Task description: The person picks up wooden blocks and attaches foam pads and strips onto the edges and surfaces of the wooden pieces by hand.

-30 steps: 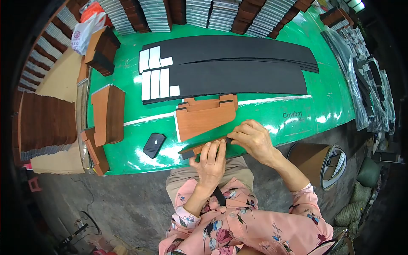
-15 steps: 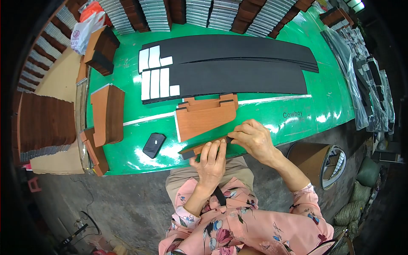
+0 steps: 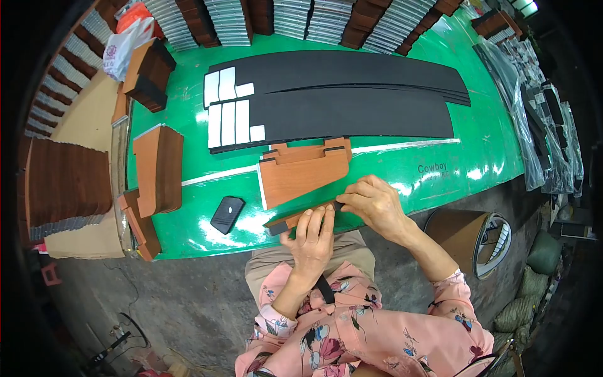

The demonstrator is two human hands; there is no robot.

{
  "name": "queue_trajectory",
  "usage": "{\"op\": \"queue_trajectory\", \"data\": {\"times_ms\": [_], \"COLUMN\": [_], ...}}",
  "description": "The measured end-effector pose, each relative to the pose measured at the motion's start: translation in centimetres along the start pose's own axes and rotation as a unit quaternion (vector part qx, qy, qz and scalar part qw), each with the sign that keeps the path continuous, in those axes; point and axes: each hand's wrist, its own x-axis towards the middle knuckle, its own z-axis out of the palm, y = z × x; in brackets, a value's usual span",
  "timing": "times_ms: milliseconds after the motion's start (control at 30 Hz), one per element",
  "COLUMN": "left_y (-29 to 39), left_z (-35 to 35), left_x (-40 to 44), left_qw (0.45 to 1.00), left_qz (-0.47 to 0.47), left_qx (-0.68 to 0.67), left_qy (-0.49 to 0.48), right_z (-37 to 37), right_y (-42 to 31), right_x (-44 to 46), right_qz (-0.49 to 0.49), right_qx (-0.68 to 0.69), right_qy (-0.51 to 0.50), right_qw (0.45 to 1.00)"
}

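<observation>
A narrow wood-grain panel (image 3: 271, 224) stands on edge at the table's front, with a black strip (image 3: 278, 230) along its near side. My left hand (image 3: 312, 235) is closed on the panel, fingertips pressing its upper edge and thumb beneath. At the panel's right end, the thumb and fingers of my right hand (image 3: 375, 207) pinch the dark end of the strip; the exact grip is partly hidden. Just beyond my hands lie wood-grain panels (image 3: 301, 176) with notched black-trimmed edges. A black box-like object (image 3: 227, 215) rests to the left of my left hand.
Long black sheets (image 3: 352, 113) lie across the green table (image 3: 389, 166), with white rectangular pieces (image 3: 235, 122) on their left ends. Stacked wooden panels (image 3: 160, 173) stand at left. Along the right edge hang plastic-wrapped parts (image 3: 534, 119). A round brown bin (image 3: 455, 235) stands on the floor.
</observation>
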Motion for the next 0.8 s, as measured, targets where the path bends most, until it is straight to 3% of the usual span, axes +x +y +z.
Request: {"op": "queue_trajectory", "data": {"times_ms": [800], "left_y": [-0.1], "left_z": [0.3], "left_x": [-0.3], "left_qw": [1.000], "left_qz": [-0.004], "left_qx": [0.013], "left_qy": [0.000], "right_z": [-0.9], "right_y": [-0.5], "right_x": [0.2], "right_qz": [0.000], "right_qx": [-0.027], "right_qy": [0.030], "right_qw": [0.999]}}
